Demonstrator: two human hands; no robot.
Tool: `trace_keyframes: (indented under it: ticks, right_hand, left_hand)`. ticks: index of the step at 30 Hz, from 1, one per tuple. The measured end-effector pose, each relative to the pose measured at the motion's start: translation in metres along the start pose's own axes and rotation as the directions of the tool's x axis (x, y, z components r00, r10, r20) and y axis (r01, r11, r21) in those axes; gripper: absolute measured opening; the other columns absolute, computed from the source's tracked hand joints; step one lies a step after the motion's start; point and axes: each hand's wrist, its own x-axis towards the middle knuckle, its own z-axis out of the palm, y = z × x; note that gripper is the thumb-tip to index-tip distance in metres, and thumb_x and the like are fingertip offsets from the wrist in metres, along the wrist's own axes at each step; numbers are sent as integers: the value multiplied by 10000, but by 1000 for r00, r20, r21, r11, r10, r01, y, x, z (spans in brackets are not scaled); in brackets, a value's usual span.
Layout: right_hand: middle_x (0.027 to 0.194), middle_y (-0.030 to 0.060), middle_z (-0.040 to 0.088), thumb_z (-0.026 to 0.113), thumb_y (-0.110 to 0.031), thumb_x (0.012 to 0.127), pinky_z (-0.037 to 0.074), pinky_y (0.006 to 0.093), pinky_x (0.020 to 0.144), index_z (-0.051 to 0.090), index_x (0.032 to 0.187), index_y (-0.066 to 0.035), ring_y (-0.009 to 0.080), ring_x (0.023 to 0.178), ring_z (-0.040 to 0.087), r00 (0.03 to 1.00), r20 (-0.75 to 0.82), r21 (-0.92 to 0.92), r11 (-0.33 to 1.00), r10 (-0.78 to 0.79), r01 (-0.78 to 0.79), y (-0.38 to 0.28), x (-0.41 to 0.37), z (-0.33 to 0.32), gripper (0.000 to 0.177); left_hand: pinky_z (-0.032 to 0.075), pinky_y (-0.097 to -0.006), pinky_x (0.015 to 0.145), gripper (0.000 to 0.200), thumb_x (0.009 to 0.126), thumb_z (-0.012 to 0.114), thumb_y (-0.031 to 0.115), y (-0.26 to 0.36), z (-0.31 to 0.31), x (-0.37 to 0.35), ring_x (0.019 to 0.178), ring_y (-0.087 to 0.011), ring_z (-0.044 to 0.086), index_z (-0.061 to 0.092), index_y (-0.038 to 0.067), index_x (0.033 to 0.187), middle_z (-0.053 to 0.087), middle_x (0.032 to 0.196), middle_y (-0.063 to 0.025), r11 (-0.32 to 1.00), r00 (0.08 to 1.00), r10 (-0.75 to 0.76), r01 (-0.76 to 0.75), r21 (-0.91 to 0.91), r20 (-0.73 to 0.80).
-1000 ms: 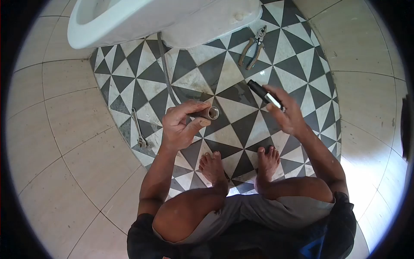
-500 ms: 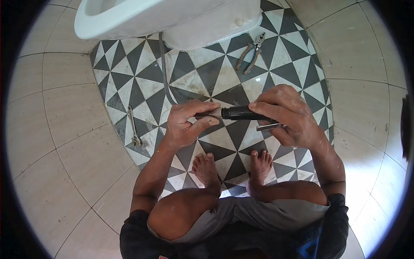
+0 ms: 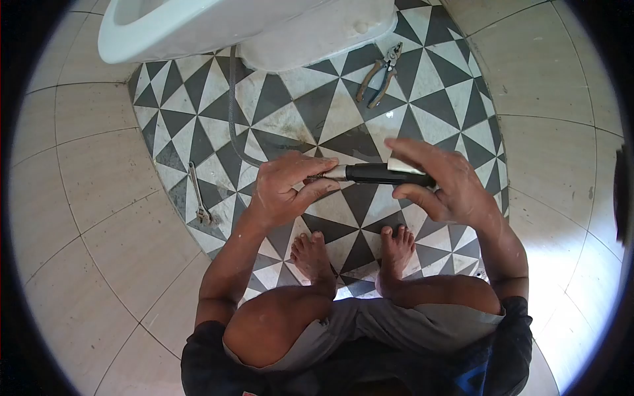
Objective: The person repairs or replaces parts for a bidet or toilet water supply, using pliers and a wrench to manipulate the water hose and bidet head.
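My left hand (image 3: 287, 188) pinches the metal connector (image 3: 337, 173) at the end of a grey flexible hose (image 3: 233, 112) between thumb and fingers. Joined to that connector is a black bidet sprayer (image 3: 370, 173), held level, its silver lever (image 3: 404, 166) on the upper side. Around the sprayer's right end, my right hand (image 3: 446, 181) has a loose hold, the thumb below and the blurred forefinger stretched out above. The sprayer's far end is hidden by this hand.
Pliers (image 3: 380, 76) with brown handles lie on the patterned floor (image 3: 284, 119) beside the base of a white toilet (image 3: 284, 49). An adjustable wrench (image 3: 199, 195) lies at left near the tiled wall (image 3: 109, 185). My bare feet (image 3: 314, 257) are below my hands.
The sprayer has turned about its length, so its lever has gone from the lower side to the upper side. My right fingers have loosened and lifted. My left hand keeps its pinch.
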Motion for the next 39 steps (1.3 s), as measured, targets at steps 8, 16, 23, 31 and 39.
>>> trace_keyframes:
  ticks: [8, 16, 23, 31, 39]
  right_hand:
    - [1241, 181, 548, 751, -124, 855, 488, 368, 919, 344, 1534, -77, 299, 1077, 614, 985, -94, 400, 912, 144, -95, 17, 2, 12, 793]
    - [1337, 216, 504, 670, 5, 798, 480, 422, 986, 388, 1523, -51, 346, 1192, 543, 991, -103, 103, 990, -89, 100, 55, 10, 20, 780]
    - [1124, 169, 670, 647, -133, 911, 530, 378, 778, 559, 1348, -35, 295, 923, 665, 955, -170, -40, 970, -243, 239, 95, -5, 56, 456]
    - [1123, 136, 668, 553, -443, 971, 494, 528, 859, 599, 1102, -94, 393, 1071, 625, 566, -390, -338, 459, 726, -822, 89, -171, 322, 376]
    - [996, 83, 645, 604, -255, 915, 438, 373, 715, 595, 1233, -40, 203, 849, 559, 941, 32, 100, 936, 337, -338, 105, -44, 104, 384]
  left_hand:
    - [529, -311, 603, 346, 759, 855, 97, -18, 11, 4, 698, -218, 684, 750, 24, 1081, 767, 971, -124, 1000, 1000, -12, 12, -17, -18]
    - [553, -281, 662, 358, 784, 850, 101, -37, 18, 12, 766, -179, 708, 751, 41, 1123, 769, 981, -111, 986, 989, -149, 147, -73, -9]
    - [570, -269, 828, 358, 817, 818, 0, -57, 27, -7, 942, -173, 723, 721, -26, 1161, 747, 1105, -155, 986, 987, -161, 160, -46, -3]
    - [596, -296, 841, 319, 909, 720, -7, -64, 36, -6, 1017, -214, 718, 661, -91, 1211, 729, 1125, -213, 997, 1000, 6, -4, -82, 18]
    - [569, -274, 756, 367, 811, 803, 4, -55, 37, -4, 901, -180, 715, 716, -40, 1165, 752, 1070, -169, 990, 984, -100, 84, 111, 145]
